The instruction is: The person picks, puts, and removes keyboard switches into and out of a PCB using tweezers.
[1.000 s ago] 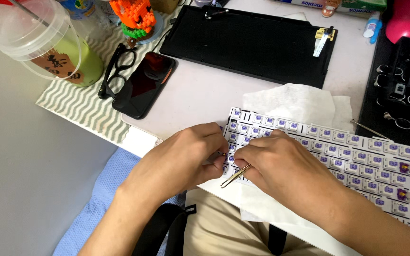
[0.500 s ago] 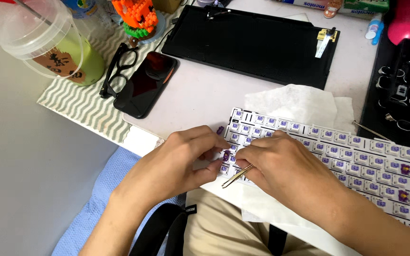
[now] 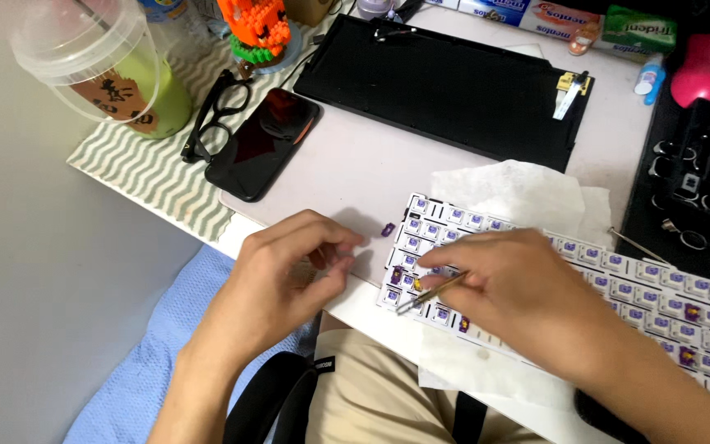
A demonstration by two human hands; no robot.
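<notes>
Head view looked down at a white keyboard plate (image 3: 618, 279) studded with purple switches, lying on a sheet of tissue paper (image 3: 519, 193). Our right hand (image 3: 511, 288) rested on the plate's near-left part, fingers pinched narrowly on thin metal tweezers (image 3: 431, 293) whose tips pointed at a switch by the plate's left edge. Our left hand (image 3: 289, 279) hovered just left of the plate, fingers loosely curled and holding nothing we could see. A loose purple switch (image 3: 387, 230) lay just beside the plate's upper-left corner. Beyond the plate sat a black keyboard case (image 3: 445, 82); far left of it lay a phone (image 3: 265, 140) and black glasses (image 3: 215, 111).
</notes>
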